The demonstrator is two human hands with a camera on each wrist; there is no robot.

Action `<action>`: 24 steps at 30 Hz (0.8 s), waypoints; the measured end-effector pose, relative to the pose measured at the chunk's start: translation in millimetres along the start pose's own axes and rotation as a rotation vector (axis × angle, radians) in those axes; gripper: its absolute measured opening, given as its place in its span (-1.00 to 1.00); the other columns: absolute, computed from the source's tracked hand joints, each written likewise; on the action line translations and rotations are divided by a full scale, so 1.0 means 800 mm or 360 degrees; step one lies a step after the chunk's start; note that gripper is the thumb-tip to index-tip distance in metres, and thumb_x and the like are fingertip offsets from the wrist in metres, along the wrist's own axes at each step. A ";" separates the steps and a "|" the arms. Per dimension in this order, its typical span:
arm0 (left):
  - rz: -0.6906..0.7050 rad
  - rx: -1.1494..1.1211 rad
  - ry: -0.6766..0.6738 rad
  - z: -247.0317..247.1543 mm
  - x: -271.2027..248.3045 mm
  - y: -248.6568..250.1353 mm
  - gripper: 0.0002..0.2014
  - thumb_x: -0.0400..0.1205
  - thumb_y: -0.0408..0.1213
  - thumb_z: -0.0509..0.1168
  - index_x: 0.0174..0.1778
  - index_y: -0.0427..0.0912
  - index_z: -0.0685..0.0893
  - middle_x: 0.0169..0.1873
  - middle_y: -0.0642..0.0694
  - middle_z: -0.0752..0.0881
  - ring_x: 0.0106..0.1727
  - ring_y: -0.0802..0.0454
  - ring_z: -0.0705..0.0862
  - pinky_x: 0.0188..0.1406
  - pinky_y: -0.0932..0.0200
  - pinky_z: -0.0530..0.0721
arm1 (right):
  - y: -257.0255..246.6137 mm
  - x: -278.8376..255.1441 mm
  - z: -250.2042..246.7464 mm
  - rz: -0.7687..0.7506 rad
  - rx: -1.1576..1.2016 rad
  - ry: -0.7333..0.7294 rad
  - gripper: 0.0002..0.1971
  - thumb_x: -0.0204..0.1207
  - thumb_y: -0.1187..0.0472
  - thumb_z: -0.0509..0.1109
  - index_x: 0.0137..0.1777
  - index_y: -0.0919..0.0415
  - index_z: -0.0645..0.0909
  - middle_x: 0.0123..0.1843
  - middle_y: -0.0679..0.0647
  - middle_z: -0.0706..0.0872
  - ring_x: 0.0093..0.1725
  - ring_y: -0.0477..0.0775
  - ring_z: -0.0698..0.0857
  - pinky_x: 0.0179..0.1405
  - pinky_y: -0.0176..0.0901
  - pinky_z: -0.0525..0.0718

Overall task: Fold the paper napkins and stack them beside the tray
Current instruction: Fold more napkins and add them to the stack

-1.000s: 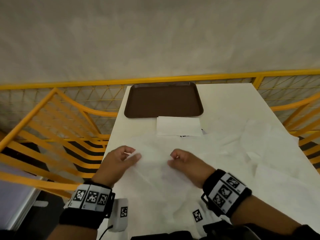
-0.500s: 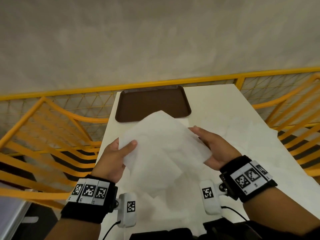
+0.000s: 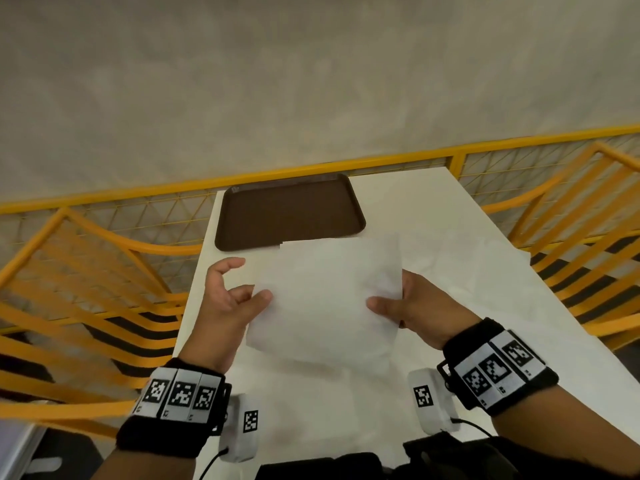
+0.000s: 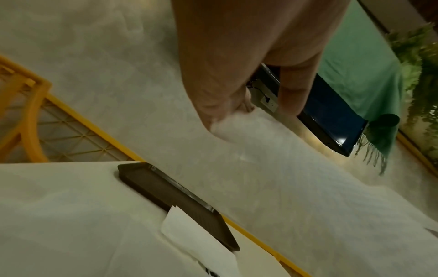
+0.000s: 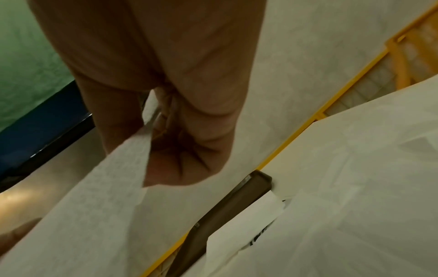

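Note:
A white paper napkin (image 3: pixel 325 299) hangs flat in the air above the white table (image 3: pixel 415 202). My left hand (image 3: pixel 256 296) pinches its left edge between thumb and fingers, with the index finger raised clear. My right hand (image 3: pixel 384 299) pinches its right edge, thumb on top. The left wrist view shows the pinch (image 4: pixel 220 121) on the napkin (image 4: pixel 272 168); the right wrist view shows the napkin (image 5: pixel 113 178) running between thumb and fingers. A brown tray (image 3: pixel 287 213) lies at the table's far left. A folded napkin (image 4: pixel 196 241) (image 5: pixel 241 228) lies against its near edge, mostly hidden in the head view.
Loose unfolded napkins (image 3: pixel 485 265) are spread over the right side of the table. Yellow slatted chairs stand at the left (image 3: pixel 86 271) and at the right (image 3: pixel 571 220). A yellow mesh railing (image 3: pixel 138 216) runs behind the table along the wall.
Both hands took the napkin off the table, lifted it and drew it out flat between them. A second ago they rested on the sheets lying on the table.

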State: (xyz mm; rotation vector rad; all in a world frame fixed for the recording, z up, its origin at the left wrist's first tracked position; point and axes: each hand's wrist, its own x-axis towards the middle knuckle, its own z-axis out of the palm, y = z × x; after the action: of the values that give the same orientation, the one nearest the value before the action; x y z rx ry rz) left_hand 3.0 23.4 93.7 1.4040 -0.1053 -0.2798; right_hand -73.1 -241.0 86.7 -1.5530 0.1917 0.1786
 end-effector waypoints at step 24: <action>0.0306 0.0186 0.0120 0.014 0.001 -0.008 -0.58 0.53 -0.62 0.35 0.03 0.06 0.75 -0.20 -0.03 0.79 -0.17 -0.06 0.74 -0.02 -0.02 0.75 | -0.007 -0.015 -0.009 -0.0278 0.0066 0.0460 -0.12 0.35 0.51 0.56 0.59 -0.01 0.27 -0.04 0.17 0.84 0.06 0.20 0.80 0.22 0.20 0.69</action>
State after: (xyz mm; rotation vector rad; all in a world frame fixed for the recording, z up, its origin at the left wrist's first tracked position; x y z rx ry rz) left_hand 0.3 11.9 89.5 1.5065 -0.1959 -0.0619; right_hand -83.1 -248.4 94.9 -1.5414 0.2832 -0.1880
